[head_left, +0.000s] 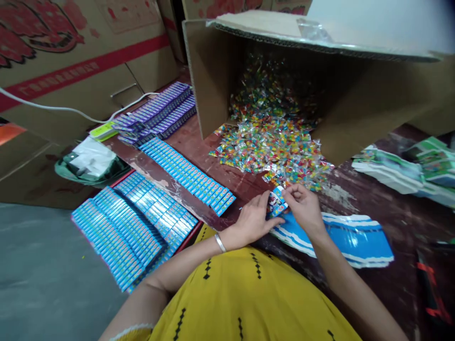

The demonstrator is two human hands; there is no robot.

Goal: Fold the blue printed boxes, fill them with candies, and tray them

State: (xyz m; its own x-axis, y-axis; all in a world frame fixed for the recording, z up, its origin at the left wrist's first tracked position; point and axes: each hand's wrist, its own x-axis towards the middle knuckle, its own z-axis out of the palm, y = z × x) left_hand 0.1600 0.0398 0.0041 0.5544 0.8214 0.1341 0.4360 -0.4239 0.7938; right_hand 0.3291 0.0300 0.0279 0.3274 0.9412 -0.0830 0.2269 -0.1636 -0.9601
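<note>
Small blue printed paper carton (pixel 276 202): held just above the near edge of the dark red, scuffed counter (pixel 231 178), between the two hands. Left hand (pixel 253 217): fingers set along the carton's left side, thumb stretched beneath its near edge, so grasping it loosely. Right hand (pixel 301 201): thumb and forefinger pinching the carton's pale upper right end; contents not visible.

Directly below, a fanned stack of flat blue-and-white card pieces (pixel 359 239), partly covered by the right forearm. Beyond, a heap of multicoloured sweets in clear wrappers (pixel 263 147) spills from an open brown cardboard box (pixel 373 102) lying on its side. To the left, a long row of small filled-out blue cartons (pixel 188 174).

Risks, as judged. (1) Thin card may crease or tear at the pinched end if the right fingers press hard against the light left-hand support. (2) The fanned stack looks slippery; a dragging forearm could spread it or push pieces over the edge. (3) The heap lies close to the fingertips; a knock may roll sweets among the card. (4) The tilted upper layer of blue cartons (pixel 117 237) on the red-edged tray may slide floorward if bumped by the left elbow.
</note>
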